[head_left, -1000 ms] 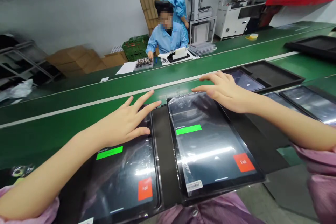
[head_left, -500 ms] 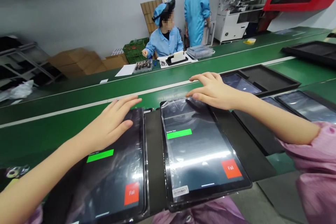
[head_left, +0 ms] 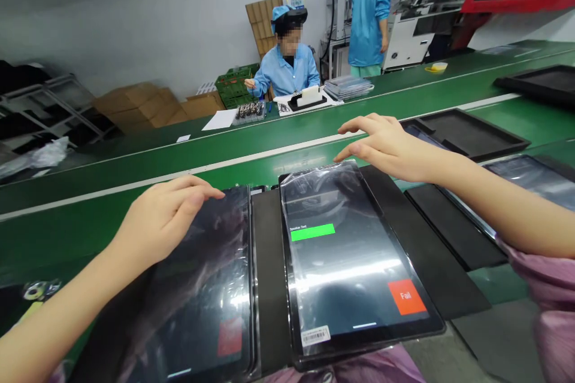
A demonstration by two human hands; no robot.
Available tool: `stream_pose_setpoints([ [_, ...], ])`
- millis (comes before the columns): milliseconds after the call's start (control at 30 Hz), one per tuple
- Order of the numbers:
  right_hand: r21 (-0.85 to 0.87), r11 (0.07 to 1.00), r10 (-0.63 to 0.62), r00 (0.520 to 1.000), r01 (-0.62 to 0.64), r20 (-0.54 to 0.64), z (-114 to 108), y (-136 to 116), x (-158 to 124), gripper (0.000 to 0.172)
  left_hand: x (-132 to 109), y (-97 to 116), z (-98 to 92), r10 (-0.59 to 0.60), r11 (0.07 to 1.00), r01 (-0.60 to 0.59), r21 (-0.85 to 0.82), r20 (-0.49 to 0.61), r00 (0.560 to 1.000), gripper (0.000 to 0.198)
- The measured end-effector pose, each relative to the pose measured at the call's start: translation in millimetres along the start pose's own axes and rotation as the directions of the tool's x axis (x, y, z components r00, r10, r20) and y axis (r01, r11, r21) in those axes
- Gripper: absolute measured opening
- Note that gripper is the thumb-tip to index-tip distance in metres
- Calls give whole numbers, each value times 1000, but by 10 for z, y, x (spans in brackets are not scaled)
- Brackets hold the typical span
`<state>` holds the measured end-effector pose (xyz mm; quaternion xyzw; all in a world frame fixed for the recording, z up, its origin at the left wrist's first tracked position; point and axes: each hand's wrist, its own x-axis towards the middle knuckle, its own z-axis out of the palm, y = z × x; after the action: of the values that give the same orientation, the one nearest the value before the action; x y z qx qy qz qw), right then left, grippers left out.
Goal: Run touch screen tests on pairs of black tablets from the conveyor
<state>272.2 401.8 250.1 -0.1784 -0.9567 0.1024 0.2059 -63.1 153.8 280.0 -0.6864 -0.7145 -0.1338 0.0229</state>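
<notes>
Two film-covered tablets lie side by side on dark supports. The right tablet (head_left: pixel 350 263) shows a green bar, the words "Speaker Test" and a red "Fail" box. On the left tablet (head_left: pixel 202 299) the screen is dim, with a faded red box and no green bar in sight. My left hand (head_left: pixel 164 215) is over its upper part, fingers extended and holding nothing, fingertips near the top edge. Just beyond the right tablet's top edge is my right hand (head_left: pixel 381 146), fingers spread and nothing in them; whether a fingertip touches the edge I cannot tell.
Black trays (head_left: pixel 476 131) and another tablet (head_left: pixel 530 176) lie to the right. Across the green bench (head_left: pixel 215 161) a person in blue (head_left: pixel 290 72) sits by a parts tray (head_left: pixel 250 112). Another person (head_left: pixel 371 18) stands near white machines (head_left: pixel 406 42).
The left tablet's screen has dimmed and its green bar is gone. My left hand's fingers have drawn closer together; my right hand has shifted slightly right. The standing person has moved right.
</notes>
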Motion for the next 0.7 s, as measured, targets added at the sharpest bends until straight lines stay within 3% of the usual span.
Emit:
stream_pose_setpoints([
  [100,16,998,58,998,-58,5,49,51,42,69,39,-46,39,-66,998,66,2,-20,998,78],
  [267,33,999,-4,1000,4,-18,123,36,25,65,39,-72,119,9,994,-10,111,9,1000,82],
  [433,-21,1000,7,996,-9,-93,208,41,85,61,208,-65,80,-74,996,72,-51,-48,996,78],
  [567,-37,998,-45,998,44,-38,196,42,110,61,471,-131,163,-251,951,273,-143,158,955,78],
  [700,126,985,-128,990,119,64,67,25,90,67,718,-205,279,-251,927,331,-178,360,898,94],
])
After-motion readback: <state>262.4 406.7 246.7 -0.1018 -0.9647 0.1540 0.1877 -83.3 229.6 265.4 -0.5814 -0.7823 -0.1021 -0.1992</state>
